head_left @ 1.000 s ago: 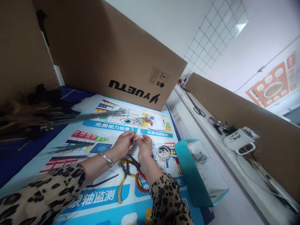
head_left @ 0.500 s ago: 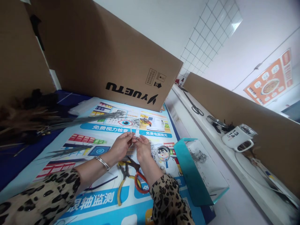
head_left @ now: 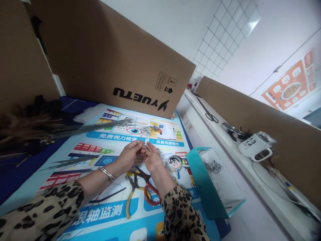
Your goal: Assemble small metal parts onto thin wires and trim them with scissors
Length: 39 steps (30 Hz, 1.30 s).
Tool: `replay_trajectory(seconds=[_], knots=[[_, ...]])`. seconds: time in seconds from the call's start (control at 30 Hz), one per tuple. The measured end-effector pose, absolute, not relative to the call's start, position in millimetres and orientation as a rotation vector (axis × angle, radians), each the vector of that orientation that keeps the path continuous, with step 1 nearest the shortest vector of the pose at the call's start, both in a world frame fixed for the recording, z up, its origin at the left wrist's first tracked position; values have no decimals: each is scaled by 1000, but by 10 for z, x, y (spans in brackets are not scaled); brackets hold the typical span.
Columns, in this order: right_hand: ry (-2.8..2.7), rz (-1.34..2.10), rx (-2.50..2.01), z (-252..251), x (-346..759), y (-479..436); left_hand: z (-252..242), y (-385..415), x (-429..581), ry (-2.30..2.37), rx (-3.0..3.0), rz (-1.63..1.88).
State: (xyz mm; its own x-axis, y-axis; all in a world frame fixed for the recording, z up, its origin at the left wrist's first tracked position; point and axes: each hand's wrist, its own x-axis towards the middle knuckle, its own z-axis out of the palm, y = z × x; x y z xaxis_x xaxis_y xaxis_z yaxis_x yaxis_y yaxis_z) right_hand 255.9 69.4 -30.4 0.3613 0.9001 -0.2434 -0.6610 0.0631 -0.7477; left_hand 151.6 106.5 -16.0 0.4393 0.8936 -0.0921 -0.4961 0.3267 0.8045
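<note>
Closer together than a second ago, left hand [head_left: 128, 156] and right hand [head_left: 152, 159] pinch a thin piece [head_left: 147, 139], apparently working it jointly.

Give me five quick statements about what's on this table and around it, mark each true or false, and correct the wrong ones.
1. A silver bangle is on the wrist of the left hand. True.
2. The right hand grips the red-handled tool. False: that tool lies on the printed sheet.
3. A dark wiry tangle lies in the teal-sided box. True.
4. The white mug stands inside that box. False: it is on the white ledge.
5. The two hands are held wide apart. False: their fingertips are close together.
</note>
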Motion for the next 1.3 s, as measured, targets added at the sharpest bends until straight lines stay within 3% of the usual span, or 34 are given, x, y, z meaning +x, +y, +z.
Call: replay_trajectory(seconds=[0.33, 0.7, 1.3], knots=[[-440, 1208, -913, -104, 2581, 607, -160, 1253, 1270, 660, 997, 1018], [-942, 926, -1195, 342, 2433, 749, -217, 1426, 876, 868, 1459, 1000], [-1465, 667, -1598, -39, 2474, 955, -468, 1482, 850, 861, 1734, 887]])
